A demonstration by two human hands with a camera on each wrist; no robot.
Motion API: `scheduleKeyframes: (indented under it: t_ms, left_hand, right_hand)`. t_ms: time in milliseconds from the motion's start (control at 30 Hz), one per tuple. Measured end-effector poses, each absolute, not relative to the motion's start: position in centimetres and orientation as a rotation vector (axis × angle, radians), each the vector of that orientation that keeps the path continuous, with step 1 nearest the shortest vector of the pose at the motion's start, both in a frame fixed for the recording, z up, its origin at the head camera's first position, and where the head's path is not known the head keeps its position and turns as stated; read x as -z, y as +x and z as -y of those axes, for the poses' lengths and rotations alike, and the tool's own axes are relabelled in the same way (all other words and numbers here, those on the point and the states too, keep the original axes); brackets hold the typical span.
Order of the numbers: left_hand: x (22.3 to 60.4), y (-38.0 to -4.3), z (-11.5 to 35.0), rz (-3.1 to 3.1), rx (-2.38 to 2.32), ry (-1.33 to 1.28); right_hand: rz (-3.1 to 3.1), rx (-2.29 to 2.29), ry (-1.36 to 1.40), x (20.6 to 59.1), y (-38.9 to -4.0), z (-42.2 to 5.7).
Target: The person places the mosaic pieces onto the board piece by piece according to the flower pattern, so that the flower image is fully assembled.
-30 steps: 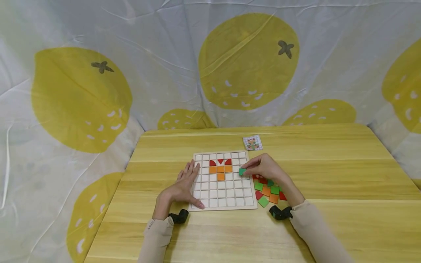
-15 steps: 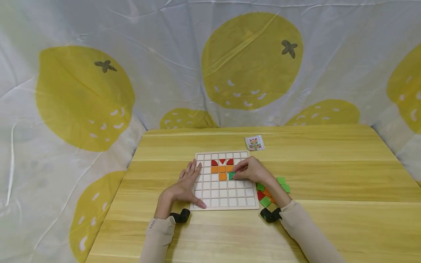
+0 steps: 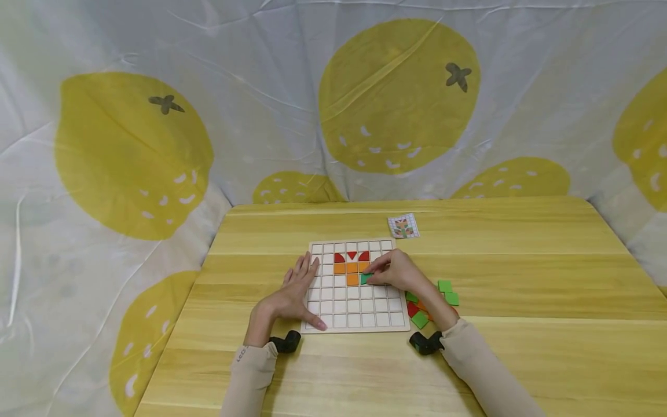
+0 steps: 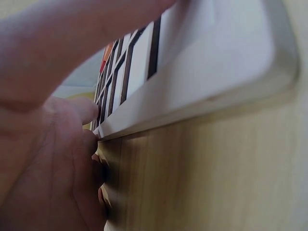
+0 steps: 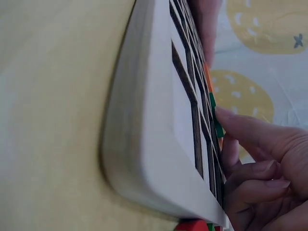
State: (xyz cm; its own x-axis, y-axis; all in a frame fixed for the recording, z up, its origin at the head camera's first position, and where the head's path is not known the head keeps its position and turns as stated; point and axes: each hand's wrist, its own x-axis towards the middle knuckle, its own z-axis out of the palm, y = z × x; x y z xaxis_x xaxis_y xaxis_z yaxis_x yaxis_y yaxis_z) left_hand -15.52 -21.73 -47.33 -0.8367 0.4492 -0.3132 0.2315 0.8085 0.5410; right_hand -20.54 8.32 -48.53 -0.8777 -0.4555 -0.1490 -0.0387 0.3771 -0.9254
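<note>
A white wooden grid board lies on the table. My left hand rests with spread, straight fingers along its left edge, the thumb at the near-left corner. My right hand pinches a dark green tile low over the cell to the right of the lower orange square. In the right wrist view, the thumb touches that green tile at the grid's surface. Whether it lies fully flat in the cell I cannot tell. Above are a row of orange squares and red pieces.
Loose green, red and orange tiles lie right of the board, partly hidden under the right forearm. A small pattern card lies behind the board. A lemon-print cloth hangs behind the wooden table.
My right hand has carried the green tile leftward from the board's right side to beside the lower orange square, then lowered it slightly. The left hand keeps its place.
</note>
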Motion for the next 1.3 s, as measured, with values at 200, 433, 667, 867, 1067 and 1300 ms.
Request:
scheduleKeyframes:
  t_ms: [200, 433, 667, 867, 1067, 1300]
  left_hand:
    - [47.4, -15.6, 21.7, -2.560, -0.689, 0.510]
    - [47.3, -15.6, 21.7, -2.560, -0.692, 0.509]
    - [47.2, -15.7, 21.6, -2.559, -0.692, 0.513]
    - [47.2, -15.6, 21.6, -2.555, -0.693, 0.516]
    - [47.1, -15.6, 21.8, -2.556, -0.694, 0.506]
    - [47.1, -15.5, 21.8, -2.549, -0.700, 0.499]
  right_hand:
    - [-2.285, 1.476, -0.439, 48.6, -20.6, -8.1]
    - [-2.297, 1.449, -0.398, 48.5, -20.6, -7.8]
    - [-2.321, 1.440, -0.428, 48.0, -20.8, -9.6]
    - [-2.373, 1.369, -0.467, 47.5, -21.1, -13.6]
    - [-2.286, 1.365, -0.510, 47.7, -20.9, -17.2]
    - [-2.228, 1.337, -0.626, 48.2, -21.1, -20.7]
